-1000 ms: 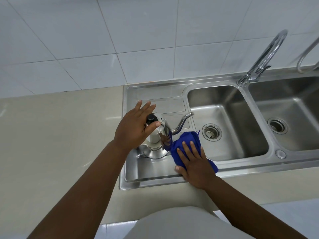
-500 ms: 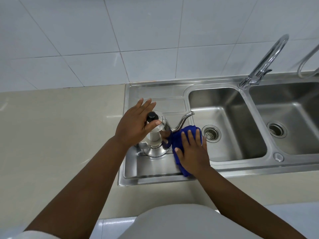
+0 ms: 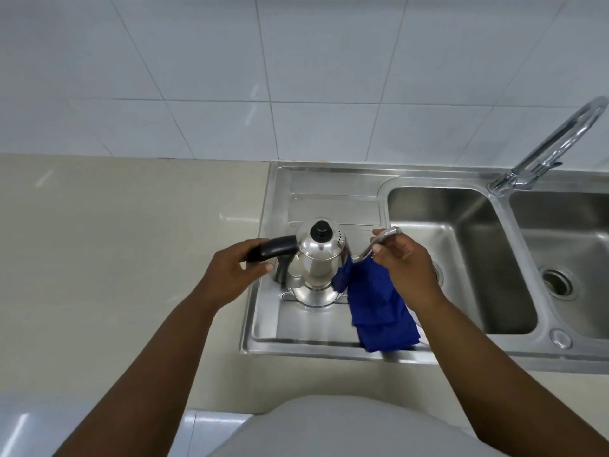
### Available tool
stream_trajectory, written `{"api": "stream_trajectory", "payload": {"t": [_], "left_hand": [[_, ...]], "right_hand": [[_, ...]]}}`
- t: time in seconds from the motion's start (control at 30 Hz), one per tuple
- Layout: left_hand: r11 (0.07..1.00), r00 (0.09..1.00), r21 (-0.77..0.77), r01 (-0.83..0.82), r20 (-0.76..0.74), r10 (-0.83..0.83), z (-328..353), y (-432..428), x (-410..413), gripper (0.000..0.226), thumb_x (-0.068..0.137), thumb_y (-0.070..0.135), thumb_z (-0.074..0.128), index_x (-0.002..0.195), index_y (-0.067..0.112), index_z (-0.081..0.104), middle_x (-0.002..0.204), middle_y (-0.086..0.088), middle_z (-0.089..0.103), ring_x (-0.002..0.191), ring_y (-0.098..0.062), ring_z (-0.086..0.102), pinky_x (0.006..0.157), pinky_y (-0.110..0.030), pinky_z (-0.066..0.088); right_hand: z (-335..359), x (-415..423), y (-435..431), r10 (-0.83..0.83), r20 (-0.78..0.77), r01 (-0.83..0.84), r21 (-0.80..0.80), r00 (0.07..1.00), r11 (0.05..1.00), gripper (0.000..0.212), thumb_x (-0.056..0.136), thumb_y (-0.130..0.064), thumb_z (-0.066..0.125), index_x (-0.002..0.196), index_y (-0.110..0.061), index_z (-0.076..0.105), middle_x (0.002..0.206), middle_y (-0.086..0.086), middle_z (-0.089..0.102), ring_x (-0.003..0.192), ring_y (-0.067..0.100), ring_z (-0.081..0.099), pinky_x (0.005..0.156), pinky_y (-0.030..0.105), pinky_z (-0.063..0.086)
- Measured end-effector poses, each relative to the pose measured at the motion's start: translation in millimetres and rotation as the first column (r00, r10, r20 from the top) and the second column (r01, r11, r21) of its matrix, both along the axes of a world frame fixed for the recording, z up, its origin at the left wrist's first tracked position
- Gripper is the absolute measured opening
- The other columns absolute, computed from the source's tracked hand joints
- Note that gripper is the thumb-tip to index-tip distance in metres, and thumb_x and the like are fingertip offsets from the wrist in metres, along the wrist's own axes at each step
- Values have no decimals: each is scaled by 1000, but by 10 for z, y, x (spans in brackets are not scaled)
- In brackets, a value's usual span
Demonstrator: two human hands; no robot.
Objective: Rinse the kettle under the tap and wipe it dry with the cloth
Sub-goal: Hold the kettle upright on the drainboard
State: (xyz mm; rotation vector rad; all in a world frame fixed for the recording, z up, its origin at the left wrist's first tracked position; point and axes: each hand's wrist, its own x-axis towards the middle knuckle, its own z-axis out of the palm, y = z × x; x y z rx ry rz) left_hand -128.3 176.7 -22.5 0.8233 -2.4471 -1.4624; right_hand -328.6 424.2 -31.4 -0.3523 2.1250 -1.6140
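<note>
The kettle, polished steel with a black lid knob, stands upright on the draining board of the steel sink, left of the nearer basin; its black handle sticks out to the left of the body and its thin curved spout to the right, towards that basin; the left hand is curled around the outer end of the handle, thumb below and fingers over the top, so it is grasping the kettle there; the right hand is closed around the spout, thumb and fingers pinching the metal near its bend, with the tip of the spout showing just above the knuckles; the blue cloth hangs below that hand, touching the right flank of the kettle and trailing down across the draining board to the front rim of the sink; whether the right hand also grips the cloth against the spout cannot be told, since the palm hides the contact; the tap rises behind the basins, well to the right of the kettle, its spout arching out of view at the right edge; a second basin lies further right of the kettle, beyond the first; the beige desk spreads left of the kettle, and the white tiled wall stands behind it
</note>
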Motion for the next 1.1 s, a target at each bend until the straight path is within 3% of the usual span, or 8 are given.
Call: {"api": "stream_trajectory", "payload": {"t": [0.07, 0.17, 0.33, 0.5, 0.67, 0.8, 1.0, 1.1], "left_hand": [[1000, 1000, -20, 11, -13, -11, -22, -5, 7, 43, 79, 14, 76, 106, 46, 61, 103, 22, 67, 97, 0, 64, 84, -10, 45], [999, 1000, -43, 10, -20, -11, -25, -7, -4, 33, 81, 13, 73, 105, 33, 66, 92, 14, 68, 85, -6, 63, 82, -22, 48], [993, 999, -111, 29, -24, -32, 60, -129, -34, 24, 83, 14, 70, 100, 29, 65, 72, 22, 60, 68, -1, 55, 70, -22, 44], [996, 998, -87, -3, -57, -2, 244, -343, 72, 27, 84, 11, 69, 101, 31, 64, 72, 26, 61, 69, 4, 55, 67, -11, 40], [993, 997, -93, -78, -33, 76, 367, -740, 336, 26, 83, 7, 69, 104, 23, 65, 72, 15, 60, 67, -11, 56, 68, -23, 44], [979, 992, -168, -118, 15, 122, 442, -1066, 612, 26, 83, 8, 68, 106, 21, 64, 80, 2, 61, 68, -16, 59, 72, -27, 49], [961, 980, -221, -168, 69, 187, 446, -1530, 1063, 21, 84, 6, 66, 99, 21, 64, 72, 1, 60, 67, -12, 55, 61, -19, 41], [952, 967, -212, -222, 79, 243, 397, -1741, 1241, 25, 83, 6, 67, 102, 22, 65, 74, 2, 61, 70, -14, 58, 66, -22, 43]], "right_hand": [[-20, -40, 4, 9, 33, -8, -33, 999, 999, 25, 90, -6, 69, 100, -28, 74, 114, -6, 76, 106, 14, 71, 101, 42, 55], [-27, -80, 21, 25, 59, -20, -76, 998, 997, 23, 90, -3, 68, 100, -22, 75, 113, 1, 76, 107, 22, 72, 96, 40, 58], [65, -107, -56, 55, 66, -45, -146, 996, 988, 23, 89, 3, 66, 95, -17, 75, 112, 3, 76, 108, 27, 72, 91, 37, 60], [297, -57, -252, 136, 28, -128, -193, 990, 973, 23, 88, 5, 66, 91, -17, 75, 113, 4, 76, 106, 27, 72, 91, 34, 60], [381, 142, -638, 219, 26, -208, -221, 975, 953, 25, 89, 2, 67, 89, -20, 77, 115, 6, 75, 107, 26, 72, 95, 46, 57], [386, 379, -1030, 274, 31, -261, -227, 961, 938, 22, 88, -1, 69, 89, -22, 77, 110, 1, 77, 108, 25, 71, 97, 47, 57], [313, 734, -1643, 353, 19, -344, -182, 936, 921, 20, 86, -7, 73, 85, -27, 79, 96, -9, 79, 98, 20, 74, 97, 49, 57], [282, 899, -1894, 392, 43, -379, -181, 919, 907, 17, 86, -4, 73, 87, -20, 78, 88, -10, 79, 88, 14, 73, 97, 49, 57]]}}
